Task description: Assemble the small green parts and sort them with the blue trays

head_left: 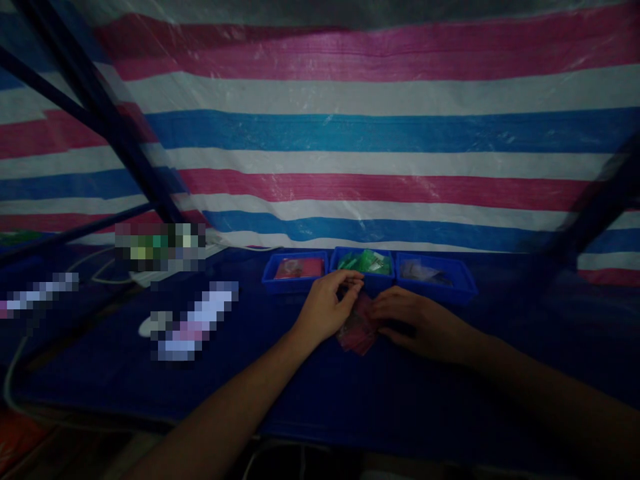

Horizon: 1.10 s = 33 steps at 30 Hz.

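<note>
My left hand [330, 303] is closed, with thumb and fingertips brought together just in front of the middle blue bin [367, 272]. What those fingertips hold, if anything, is too dark to make out. Below them, between my hands, are clear plastic packets [357, 337] with red contents. From the right, my right hand [423, 323] curls its fingers onto the upper edge of these packets. Green packets [367, 261] fill the middle bin. A red packet [300, 268] lies in the left blue bin [295, 287], and greyish clear bags [423, 271] lie in the right blue bin [453, 293].
All this stands on a dark blue table [300, 407]. At left are a blurred-out long item [200, 323], a small white round thing [150, 325] and a power strip [150, 272] with cables. Blue metal posts [125, 160] frame a striped plastic sheet [375, 133] behind.
</note>
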Available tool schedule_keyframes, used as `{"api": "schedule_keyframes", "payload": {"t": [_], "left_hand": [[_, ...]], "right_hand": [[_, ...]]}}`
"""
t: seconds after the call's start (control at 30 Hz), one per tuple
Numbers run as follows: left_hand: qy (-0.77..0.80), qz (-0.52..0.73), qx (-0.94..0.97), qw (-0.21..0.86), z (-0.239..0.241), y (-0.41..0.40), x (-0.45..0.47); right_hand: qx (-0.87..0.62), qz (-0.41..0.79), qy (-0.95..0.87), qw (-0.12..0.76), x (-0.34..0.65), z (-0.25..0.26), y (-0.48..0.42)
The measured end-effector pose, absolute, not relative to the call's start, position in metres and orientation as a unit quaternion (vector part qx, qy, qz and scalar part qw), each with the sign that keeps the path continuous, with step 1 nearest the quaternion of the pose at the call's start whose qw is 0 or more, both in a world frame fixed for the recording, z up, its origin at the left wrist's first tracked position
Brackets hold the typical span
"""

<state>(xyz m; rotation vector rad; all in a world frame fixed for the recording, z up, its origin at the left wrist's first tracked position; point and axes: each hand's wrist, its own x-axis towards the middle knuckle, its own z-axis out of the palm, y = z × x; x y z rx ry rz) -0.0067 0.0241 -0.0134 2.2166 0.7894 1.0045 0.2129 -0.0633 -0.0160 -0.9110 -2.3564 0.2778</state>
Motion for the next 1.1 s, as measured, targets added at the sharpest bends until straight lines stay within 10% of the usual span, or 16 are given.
{"api": "schedule_keyframes", "payload": {"t": [0.2, 0.63, 0.83, 1.1], "left_hand": [[0.255, 0.321, 0.866, 0.285, -0.006, 0.017, -0.008], [0.225, 0.346, 0.856, 0.31, -0.002, 0.013, -0.009], [0.246, 0.365, 0.726, 0.528, -0.012, 0.017, -0.003], [0.232, 0.367, 0.728, 0.53, -0.02, 0.02, 0.003]], "right_hand": [[-0.373, 0.064, -0.88, 0.286, 0.225, -0.022, -0.062], [-0.518, 0.09, -0.652, 0.546, 0.227, -0.019, -0.067], [-0.489, 0.2, -0.633, 0.566, 0.225, -0.023, -0.063], [-0.554, 0.086, -0.644, 0.52, 0.231, -0.021, -0.066]]}}
